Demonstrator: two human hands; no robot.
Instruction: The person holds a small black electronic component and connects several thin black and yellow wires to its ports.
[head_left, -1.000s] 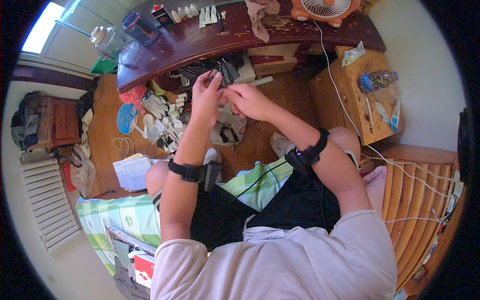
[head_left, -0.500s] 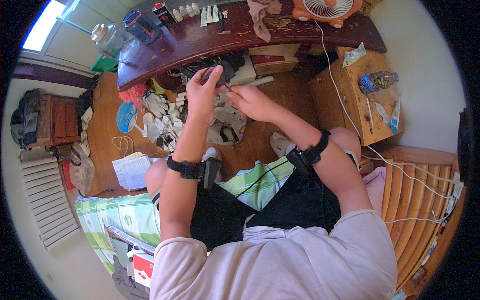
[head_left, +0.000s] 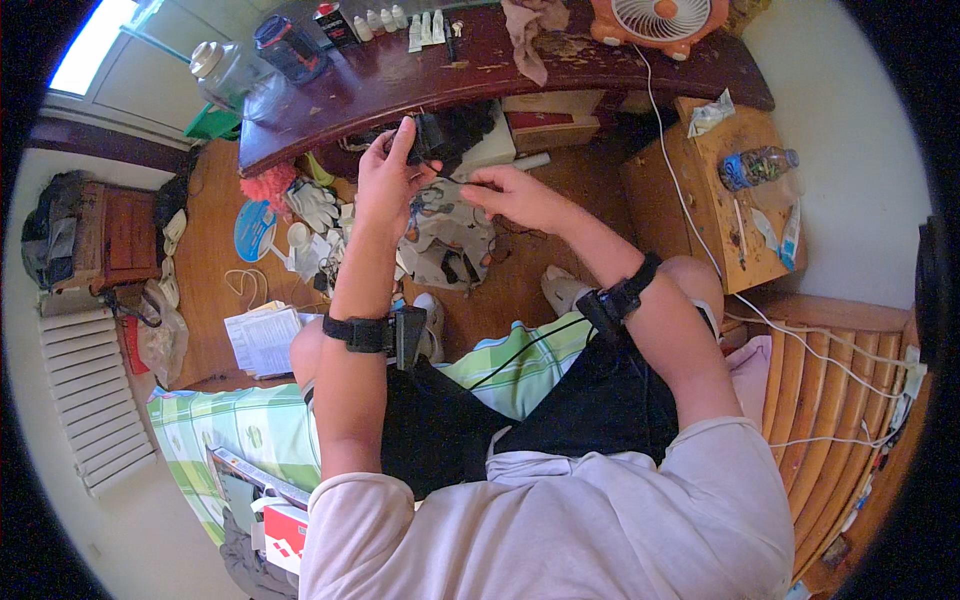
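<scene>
My left hand [head_left: 384, 180] is raised just in front of the dark red table's edge, its thumb and fingers closed on a small black box-shaped object [head_left: 427, 138]. Exactly what kind of object it is I cannot make out, as it blends with dark things behind it. A thin black cord [head_left: 451, 180] runs from it toward my right hand [head_left: 514, 198], which pinches the cord between thumb and fingers, a little lower and to the right. Black straps with small boxes circle both my forearms.
The dark red table [head_left: 400, 88] carries jars, small bottles, a cloth and an orange fan [head_left: 662, 20]. Below lie white scraps, gloves and a plastic bag [head_left: 440, 245] on the floor. A wooden cabinet [head_left: 745, 235] with a bottle stands right; papers [head_left: 262, 338] lie left.
My left hand has moved slightly left and up with the black object. My right hand has shifted a little right, widening the gap between the hands and showing more of the cord.
</scene>
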